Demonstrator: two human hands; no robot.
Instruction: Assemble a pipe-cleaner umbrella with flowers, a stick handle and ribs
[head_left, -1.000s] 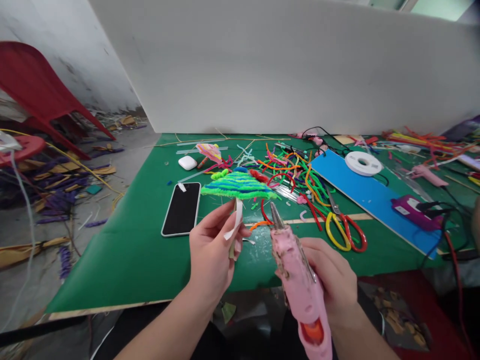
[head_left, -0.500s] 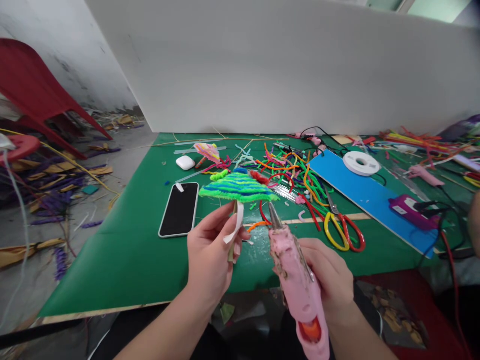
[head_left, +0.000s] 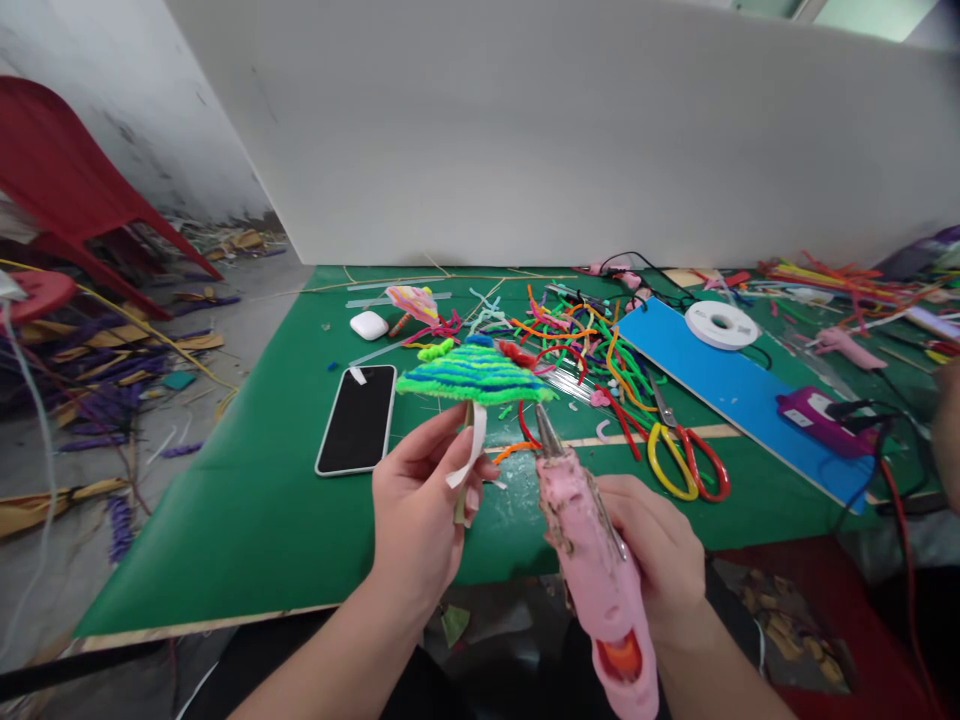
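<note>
My left hand is closed round the stem of a small umbrella-shaped craft piece, its canopy made of green and blue striped pipe cleaners with a red, a blue and a yellow-green tuft on top. A white ribbon end curls down from the stem over my fingers. In my right hand is a worn pink glue gun, held upright. Its metal nozzle points up at the canopy's right lower edge, very near or touching it; I cannot tell which.
Left on the green table lies a phone, with a white case behind. Loose pipe cleaners, scissors, a blue board bearing a ribbon roll and a purple power strip fill the right. A white panel stands behind.
Almost nothing differs. The whole view has shifted very slightly, while both hands, the craft umbrella and the glue gun keep the same pose.
</note>
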